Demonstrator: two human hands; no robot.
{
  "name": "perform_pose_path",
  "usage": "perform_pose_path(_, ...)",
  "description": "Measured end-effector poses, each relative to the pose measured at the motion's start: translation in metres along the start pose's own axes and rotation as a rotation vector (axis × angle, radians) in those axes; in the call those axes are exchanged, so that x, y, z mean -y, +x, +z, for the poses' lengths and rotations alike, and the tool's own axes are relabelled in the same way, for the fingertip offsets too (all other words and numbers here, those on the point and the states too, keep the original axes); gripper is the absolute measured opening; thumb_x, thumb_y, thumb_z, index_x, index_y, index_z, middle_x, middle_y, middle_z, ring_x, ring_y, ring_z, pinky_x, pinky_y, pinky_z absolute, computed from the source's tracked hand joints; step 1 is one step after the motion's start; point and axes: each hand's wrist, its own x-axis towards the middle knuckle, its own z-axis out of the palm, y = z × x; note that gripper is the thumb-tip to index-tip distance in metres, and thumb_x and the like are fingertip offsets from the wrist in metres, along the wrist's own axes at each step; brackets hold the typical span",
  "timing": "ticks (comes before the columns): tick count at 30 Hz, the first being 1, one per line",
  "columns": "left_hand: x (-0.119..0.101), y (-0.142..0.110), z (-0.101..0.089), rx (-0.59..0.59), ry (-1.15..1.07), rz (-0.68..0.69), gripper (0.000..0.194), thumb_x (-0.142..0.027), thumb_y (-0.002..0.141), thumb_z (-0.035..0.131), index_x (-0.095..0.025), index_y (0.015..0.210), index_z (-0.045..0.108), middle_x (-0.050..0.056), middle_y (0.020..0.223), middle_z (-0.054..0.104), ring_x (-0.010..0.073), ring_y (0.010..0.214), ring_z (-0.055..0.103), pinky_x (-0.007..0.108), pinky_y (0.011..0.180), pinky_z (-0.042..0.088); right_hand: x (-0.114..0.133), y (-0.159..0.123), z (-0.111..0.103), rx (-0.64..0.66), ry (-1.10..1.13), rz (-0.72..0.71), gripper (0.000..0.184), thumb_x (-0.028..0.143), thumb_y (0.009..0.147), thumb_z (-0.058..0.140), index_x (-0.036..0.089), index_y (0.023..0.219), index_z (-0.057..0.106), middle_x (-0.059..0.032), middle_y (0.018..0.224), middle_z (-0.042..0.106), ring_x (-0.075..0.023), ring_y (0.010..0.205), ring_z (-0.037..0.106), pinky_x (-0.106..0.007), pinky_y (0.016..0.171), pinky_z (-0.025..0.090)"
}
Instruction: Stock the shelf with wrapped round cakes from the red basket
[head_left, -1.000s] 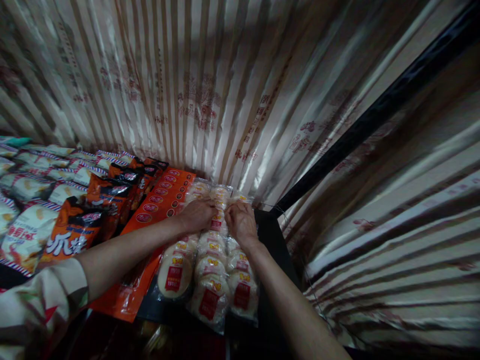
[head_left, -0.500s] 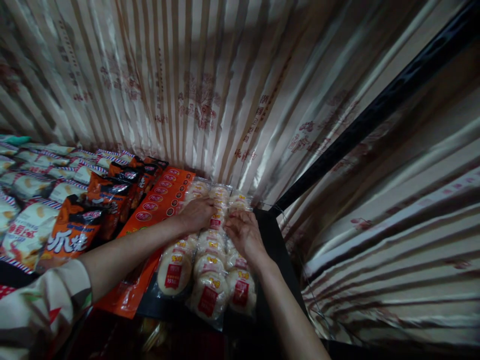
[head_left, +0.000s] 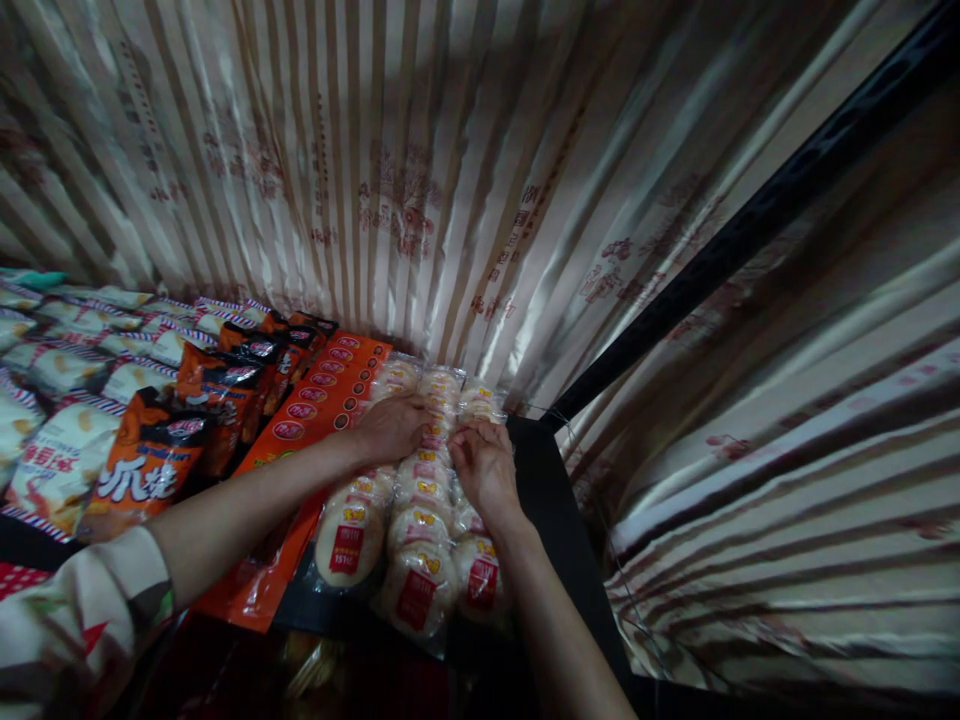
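Note:
Round rice crackers in clear wrappers with red labels lie in three overlapping rows: a left row [head_left: 349, 540], a middle row [head_left: 420, 590] and a right row [head_left: 481, 575]. My left hand [head_left: 394, 430] lies palm down across the left and middle rows, fingers stretched flat over the wrappers. Over the right row, my right hand [head_left: 486, 468] has its fingers bent and drawn together at the wrappers' edge. What sits between those fingertips is hidden by the hand.
An orange printed sheet [head_left: 304, 410] lies left of the crackers. Beyond it stand orange snack bags [head_left: 154, 455] and several pale striped bags [head_left: 64, 460]. A pleated curtain [head_left: 405, 120] hangs behind, with a dark pole [head_left: 720, 240] slanting across it. The black table [head_left: 544, 490] ends at the right.
My right hand's fingers have drawn closer together, and its forearm has shifted slightly left. My left hand stays over the same packets, now lying a little flatter. The rows look unmoved.

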Motion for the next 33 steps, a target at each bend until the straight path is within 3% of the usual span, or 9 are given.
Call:
perform_pose_path(11,-0.008,-0.008,-0.004,-0.008,-0.010,-0.049,0.023,-0.024,0.089,0.045,-0.018,0.099,0.065,0.005,0.097,0.062,0.0184,0.095,0.052,0.031,0.087,0.042,0.000,0.002,0.003,-0.018,-0.067,0.056,0.014,0.025,0.083,0.049,0.020,0.075,0.060,-0.0051,0.085,0.062,-0.0211,0.089,0.047,-0.034,0.083,0.035)
perform_pose_path(16,-0.010,-0.011,-0.006,-0.026,0.029,-0.076,0.022,-0.023,0.090,0.044,-0.015,0.091,0.065,0.006,0.090,0.061,0.0191,0.092,0.051,0.032,0.084,0.042,-0.002,0.003,0.005,-0.031,-0.083,0.067,0.015,0.025,0.082,0.048,0.020,0.076,0.061,-0.0059,0.085,0.061,-0.0215,0.089,0.046,-0.034,0.081,0.035)
perform_pose_path(21,-0.011,-0.019,-0.008,-0.073,-0.001,-0.006,0.018,-0.023,0.088,0.048,-0.017,0.092,0.064,0.006,0.093,0.059,0.0184,0.093,0.049,0.031,0.083,0.042,-0.001,0.004,0.003,-0.036,-0.071,0.069,0.016,0.023,0.083,0.047,0.020,0.075,0.060,-0.0063,0.085,0.061,-0.0211,0.088,0.047,-0.034,0.083,0.034)
perform_pose_path(25,-0.011,-0.023,-0.009,-0.038,-0.018,0.063,0.017,-0.023,0.088,0.048,-0.018,0.093,0.064,0.005,0.094,0.058,0.0178,0.094,0.049,0.031,0.085,0.042,-0.002,0.004,0.005,-0.053,-0.056,0.071,0.016,0.024,0.083,0.047,0.020,0.074,0.060,-0.0064,0.082,0.060,-0.0205,0.084,0.047,-0.035,0.083,0.034)
perform_pose_path(33,-0.012,-0.022,-0.006,-0.021,0.038,0.041,0.021,-0.025,0.089,0.045,-0.019,0.099,0.063,0.006,0.092,0.058,0.0193,0.095,0.049,0.033,0.085,0.042,0.003,0.004,-0.001,-0.032,-0.028,0.101,0.011,0.023,0.081,0.051,0.019,0.083,0.062,-0.0065,0.088,0.061,-0.0222,0.091,0.045,-0.036,0.085,0.035)
